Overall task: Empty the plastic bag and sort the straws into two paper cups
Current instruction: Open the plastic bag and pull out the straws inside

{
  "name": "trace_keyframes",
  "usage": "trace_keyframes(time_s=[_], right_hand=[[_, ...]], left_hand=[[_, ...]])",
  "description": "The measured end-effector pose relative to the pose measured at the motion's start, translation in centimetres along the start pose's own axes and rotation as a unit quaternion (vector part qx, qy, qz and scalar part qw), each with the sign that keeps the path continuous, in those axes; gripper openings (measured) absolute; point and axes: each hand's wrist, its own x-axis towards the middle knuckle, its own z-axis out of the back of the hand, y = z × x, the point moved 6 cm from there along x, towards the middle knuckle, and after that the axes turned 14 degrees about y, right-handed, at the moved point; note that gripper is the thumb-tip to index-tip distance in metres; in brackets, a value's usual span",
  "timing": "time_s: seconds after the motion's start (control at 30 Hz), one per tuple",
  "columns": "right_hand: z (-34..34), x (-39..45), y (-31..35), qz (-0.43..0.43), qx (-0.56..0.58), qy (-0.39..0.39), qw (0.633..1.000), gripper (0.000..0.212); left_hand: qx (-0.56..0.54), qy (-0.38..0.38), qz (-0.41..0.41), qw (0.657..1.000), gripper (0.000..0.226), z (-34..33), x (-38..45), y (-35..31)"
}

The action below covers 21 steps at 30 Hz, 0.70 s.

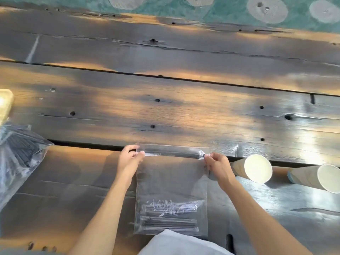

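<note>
Head view: plastic bag (171,181) pinched between left hand (128,160) and right hand (218,167).

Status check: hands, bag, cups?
Left hand and right hand pinch the plastic bag top corners. Straws inside. Both paper cups lie sideways, right of bag.

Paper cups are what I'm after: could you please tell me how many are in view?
2. Both stand on the wooden table to the right of the plastic bag: the nearer paper cup just beyond the right hand, the farther paper cup cut by the frame's right edge.
</note>
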Motion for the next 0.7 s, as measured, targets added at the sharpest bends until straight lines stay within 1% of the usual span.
trace_keyframes(time_s=[0.1, 0.2, 0.27, 0.33, 0.4, 0.5, 0.6, 0.7], right_hand=[[0.4, -2.8, 1.6, 0.029, -0.013, 0.007, 0.999, 0.03], [0.5, -6.2, 2.7, 0.064, 0.037, 0.032, 0.997, 0.029], [0.5, -8.6, 3.6, 0.096, 0.066, 0.038, 0.992, 0.023], [0.7, -11.0, 4.4, 0.13, 0.09, 0.036, 0.987, 0.018], [1.1, -13.1, 5.1, 0.16, 0.103, 0.024, 0.981, 0.014], [1.8, -15.9, 5.6, 0.192, 0.11, 0.001, 0.975, 0.014], [2.6, -18.2, 6.1, 0.218, 0.083, -0.032, 0.972, 0.02], [3.7, -20.2, 6.5, 0.233, 0.059, -0.079, 0.967, 0.029]], left_hand=[[-0.034, -0.005, -0.035, 0.999, 0.036, 0.8, -2.7, -1.3], [-0.073, 0.003, -0.078, 0.994, 0.038, 1.3, -5.8, -3.0], [-0.073, 0.009, -0.106, 0.992, 0.03, 1.5, -8.0, -4.1], [-0.075, 0.023, -0.139, 0.987, 0.017, 1.4, -10.1, -5.2], [-0.067, 0.036, -0.165, 0.983, 0.008, 1.1, -12.1, -6.0], [-0.046, 0.045, -0.189, 0.98, 0.023, 0.4, -15.1, -6.8], [-0.054, 0.059, -0.202, 0.976, 0.027, -0.3, -17.6, -7.5], [-0.104, 0.085, -0.204, 0.97, 0.026, -1.3, -19.8, -8.7]])
